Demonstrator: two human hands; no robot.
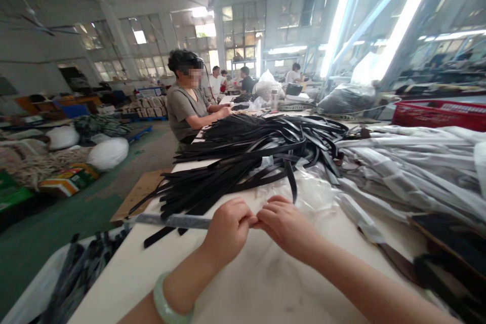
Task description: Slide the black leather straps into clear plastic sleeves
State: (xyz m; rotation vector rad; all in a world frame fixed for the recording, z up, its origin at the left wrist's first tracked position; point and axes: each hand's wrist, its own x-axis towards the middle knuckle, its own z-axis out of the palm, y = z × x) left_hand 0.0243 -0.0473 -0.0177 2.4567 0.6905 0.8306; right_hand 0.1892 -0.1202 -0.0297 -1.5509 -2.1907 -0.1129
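Observation:
My left hand (230,225), with a pale green bangle (167,298) at its wrist, is closed around a dark strap in a clear plastic sleeve (174,220). The sleeved strap runs out to the left over the table edge. Fingertips of my right hand (286,225) are pinched together and meet those of my left hand at the strap's near end; the fingers hide what lies between them. Just beyond my hands is a large pile of loose black straps (228,172). Crumpled clear plastic (313,187) lies beside the pile on the pale table (243,283).
White-sleeved straps (410,162) are heaped at right, with a red crate (440,114) behind. A bin (41,283) of sleeved dark straps stands lower left. A cardboard piece (140,192) lies beside the table. A person (188,96) works across the left side; others sit farther back.

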